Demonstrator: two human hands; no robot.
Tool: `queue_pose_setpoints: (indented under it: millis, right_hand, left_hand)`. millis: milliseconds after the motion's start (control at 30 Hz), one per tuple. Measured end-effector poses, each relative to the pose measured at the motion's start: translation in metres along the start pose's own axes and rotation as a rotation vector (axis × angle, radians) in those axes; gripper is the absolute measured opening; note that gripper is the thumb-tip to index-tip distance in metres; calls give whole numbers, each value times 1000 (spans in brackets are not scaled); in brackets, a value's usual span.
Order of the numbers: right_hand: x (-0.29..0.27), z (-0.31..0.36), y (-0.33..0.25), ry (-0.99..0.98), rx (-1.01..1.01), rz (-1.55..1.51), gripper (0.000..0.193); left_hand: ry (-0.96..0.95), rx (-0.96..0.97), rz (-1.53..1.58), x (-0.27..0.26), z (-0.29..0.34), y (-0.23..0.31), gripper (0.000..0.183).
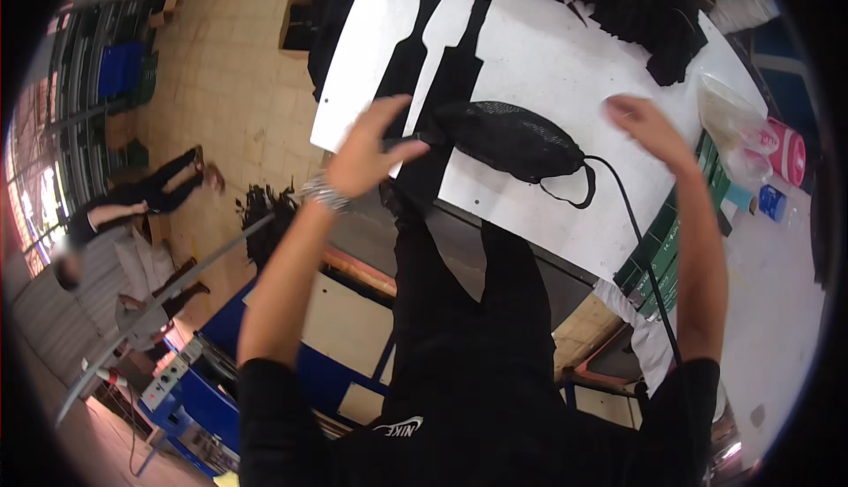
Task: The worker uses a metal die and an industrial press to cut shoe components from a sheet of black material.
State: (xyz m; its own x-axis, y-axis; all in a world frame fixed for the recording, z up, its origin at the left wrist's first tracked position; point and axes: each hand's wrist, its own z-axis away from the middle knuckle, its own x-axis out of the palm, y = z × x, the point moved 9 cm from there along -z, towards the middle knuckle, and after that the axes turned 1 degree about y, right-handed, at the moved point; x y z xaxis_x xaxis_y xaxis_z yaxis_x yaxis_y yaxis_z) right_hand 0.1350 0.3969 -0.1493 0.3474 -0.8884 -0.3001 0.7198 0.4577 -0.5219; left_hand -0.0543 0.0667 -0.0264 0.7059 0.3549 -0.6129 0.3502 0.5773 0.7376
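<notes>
My left hand [367,147] is above the near left edge of the white table, its thumb and fingers apart. Beneath and beside it lie two flat black fabric pieces, a left one [406,58] and a right one [452,80], each with a narrow strip at its far end. To their right rests a black, elongated, mesh-covered thing [521,138] with a small loop and a long black cord [629,209]; I cannot tell its kind. Above the table's right part is my right hand [649,129], smeared by motion, fingers stretched out with nothing visible in them.
A heap of black fabric pieces [609,1] lies along the table's far edge. Green crates [655,262], a pink package [784,151] and a blue-labelled bottle [773,202] are at right. Another person [115,209] is on the left, and a blue machine [190,403] stands lower left.
</notes>
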Motion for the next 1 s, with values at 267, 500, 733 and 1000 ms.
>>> queue_pose_setpoints:
  millis: [267, 500, 733, 1000]
  right_hand:
    - [86, 15, -21, -350, 95, -409, 78]
    - [84, -19, -14, -93, 77, -81, 77]
    - [93, 6, -11, -65, -255, 14, 47]
    - [59, 155, -11, 160, -326, -70, 23]
  left_hand:
    - [-163, -373, -113, 117, -32, -104, 44]
    - [50, -79, 46, 119, -15, -50, 24]
    - [-130, -301, 164, 79, 1, -51, 30]
    - [-513, -141, -89, 25, 43, 112, 39]
